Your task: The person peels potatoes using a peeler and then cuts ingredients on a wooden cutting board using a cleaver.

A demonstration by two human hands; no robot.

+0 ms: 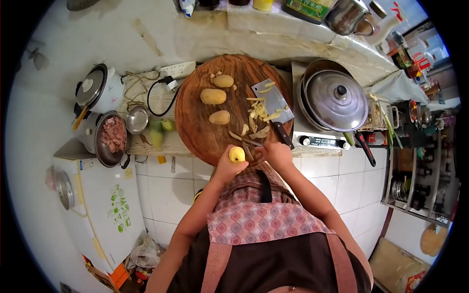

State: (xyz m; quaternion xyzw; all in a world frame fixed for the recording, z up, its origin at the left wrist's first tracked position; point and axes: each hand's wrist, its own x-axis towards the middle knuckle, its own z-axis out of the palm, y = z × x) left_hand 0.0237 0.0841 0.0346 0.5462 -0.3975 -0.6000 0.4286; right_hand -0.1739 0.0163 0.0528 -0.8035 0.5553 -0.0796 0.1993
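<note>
My left hand [227, 167] holds a small yellow peeled potato [237, 155] at the near edge of a round wooden cutting board [195, 127]. My right hand [276, 154] grips a thin peeler [252, 143] whose tip points at that potato. Three unpeeled potatoes [213, 96] lie in a row on the board. A pile of potato peels [258, 119] is spread beside and on a cleaver [273, 103] that rests on the board's right side.
A lidded wok [336, 100] sits on an induction cooker [320, 141] to the right. To the left are a rice cooker [100, 89], a bowl of raw meat [112, 136], a small steel bowl [137, 119] and a power strip [177, 70]. A rack [415, 171] stands at far right.
</note>
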